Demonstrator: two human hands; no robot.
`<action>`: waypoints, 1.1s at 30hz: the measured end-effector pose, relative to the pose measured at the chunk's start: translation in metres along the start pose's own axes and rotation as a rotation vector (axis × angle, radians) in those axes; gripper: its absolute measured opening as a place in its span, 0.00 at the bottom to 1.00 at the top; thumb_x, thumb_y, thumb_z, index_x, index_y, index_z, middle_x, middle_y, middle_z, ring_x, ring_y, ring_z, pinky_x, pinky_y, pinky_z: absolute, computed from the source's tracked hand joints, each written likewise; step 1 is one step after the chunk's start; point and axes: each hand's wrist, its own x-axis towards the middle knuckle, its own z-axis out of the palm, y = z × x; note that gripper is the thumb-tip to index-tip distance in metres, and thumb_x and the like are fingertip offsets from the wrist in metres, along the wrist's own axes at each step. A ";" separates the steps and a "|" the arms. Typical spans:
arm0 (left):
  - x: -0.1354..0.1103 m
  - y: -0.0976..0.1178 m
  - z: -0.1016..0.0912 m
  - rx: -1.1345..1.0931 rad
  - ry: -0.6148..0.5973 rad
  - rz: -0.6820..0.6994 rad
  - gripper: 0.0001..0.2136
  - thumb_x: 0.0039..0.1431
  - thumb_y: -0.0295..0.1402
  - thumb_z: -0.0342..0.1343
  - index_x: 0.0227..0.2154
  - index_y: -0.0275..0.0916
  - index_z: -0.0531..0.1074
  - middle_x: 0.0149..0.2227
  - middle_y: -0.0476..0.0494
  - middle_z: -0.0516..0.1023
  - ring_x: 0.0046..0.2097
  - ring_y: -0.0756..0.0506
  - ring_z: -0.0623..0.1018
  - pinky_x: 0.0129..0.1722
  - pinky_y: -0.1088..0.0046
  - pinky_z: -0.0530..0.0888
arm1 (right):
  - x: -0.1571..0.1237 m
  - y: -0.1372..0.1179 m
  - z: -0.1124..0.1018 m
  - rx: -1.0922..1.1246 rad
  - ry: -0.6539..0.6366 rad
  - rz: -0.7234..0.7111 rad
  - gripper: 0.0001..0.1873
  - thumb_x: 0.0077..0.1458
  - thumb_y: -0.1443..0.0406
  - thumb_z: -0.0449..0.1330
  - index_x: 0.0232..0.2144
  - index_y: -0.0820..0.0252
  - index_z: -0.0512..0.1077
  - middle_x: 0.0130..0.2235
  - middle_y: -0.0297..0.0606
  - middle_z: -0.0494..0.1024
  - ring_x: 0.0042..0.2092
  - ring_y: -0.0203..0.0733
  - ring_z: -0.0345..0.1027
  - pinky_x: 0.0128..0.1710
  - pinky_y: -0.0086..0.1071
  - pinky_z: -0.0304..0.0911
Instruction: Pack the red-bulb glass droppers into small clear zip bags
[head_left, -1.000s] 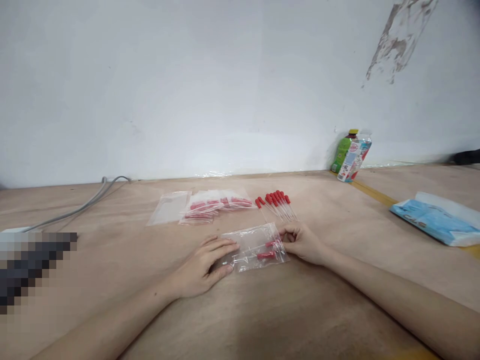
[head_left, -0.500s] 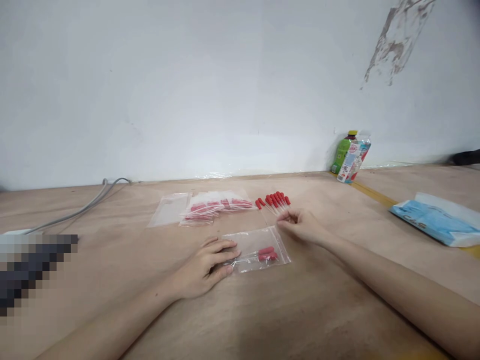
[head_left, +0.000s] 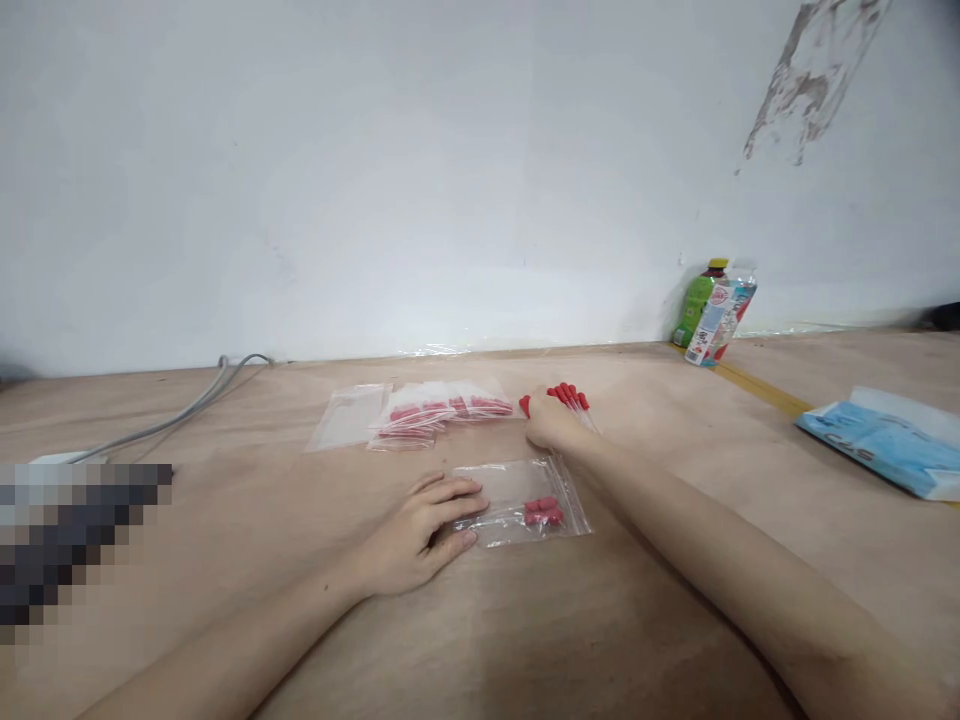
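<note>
A clear zip bag (head_left: 502,480) lies flat in front of me, holding several droppers with red bulbs (head_left: 544,512) near its zip end on the right. My left hand (head_left: 424,530) rests with spread fingers on the bag's left end. My right hand (head_left: 553,418) is curled in among loose red-bulbed droppers (head_left: 570,395) beyond the bag. One red bulb (head_left: 525,407) shows at its fingertips, and the hand's back hides what the fingers hold. To the left of that hand lies a stack of zip bags with red bulbs inside (head_left: 442,408).
A flat clear bag (head_left: 349,415) lies left of the stack. Grey cables (head_left: 180,410) run along the left. By the wall stand a green bottle (head_left: 697,310) and a printed clear bottle (head_left: 721,320). A blue and white packet (head_left: 885,445) lies at the right.
My right hand has moved forward and left from beside the zip bag onto the loose droppers. The red bulbs inside the bag lie closer together. My left hand stays on the bag.
</note>
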 end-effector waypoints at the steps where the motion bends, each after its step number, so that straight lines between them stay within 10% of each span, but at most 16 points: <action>1: 0.000 0.001 -0.001 0.002 -0.007 -0.003 0.16 0.60 0.35 0.47 0.51 0.45 0.64 0.53 0.44 0.65 0.54 0.43 0.64 0.55 0.57 0.57 | -0.003 0.001 -0.002 -0.003 0.019 -0.005 0.19 0.41 0.73 0.56 0.40 0.67 0.63 0.35 0.54 0.72 0.40 0.53 0.67 0.38 0.40 0.58; 7: 0.001 0.002 -0.002 -0.009 -0.008 -0.005 0.17 0.60 0.35 0.48 0.52 0.45 0.64 0.53 0.43 0.66 0.54 0.43 0.64 0.55 0.57 0.57 | -0.036 0.036 -0.026 0.415 0.197 -0.142 0.33 0.46 0.68 0.52 0.54 0.61 0.46 0.32 0.36 0.68 0.30 0.37 0.66 0.34 0.34 0.63; 13: 0.000 0.000 -0.001 -0.012 0.008 0.000 0.17 0.59 0.36 0.48 0.51 0.45 0.64 0.53 0.44 0.66 0.54 0.42 0.64 0.55 0.58 0.59 | -0.071 0.065 -0.030 0.917 0.324 0.084 0.36 0.43 0.65 0.54 0.53 0.54 0.41 0.27 0.25 0.60 0.20 0.31 0.61 0.17 0.27 0.63; 33: 0.000 0.000 -0.001 -0.003 -0.029 -0.023 0.17 0.60 0.35 0.47 0.52 0.45 0.63 0.54 0.44 0.64 0.56 0.43 0.62 0.56 0.58 0.57 | -0.094 0.058 -0.019 1.230 0.016 0.149 0.18 0.45 0.60 0.59 0.37 0.56 0.56 0.26 0.29 0.70 0.27 0.34 0.70 0.32 0.32 0.67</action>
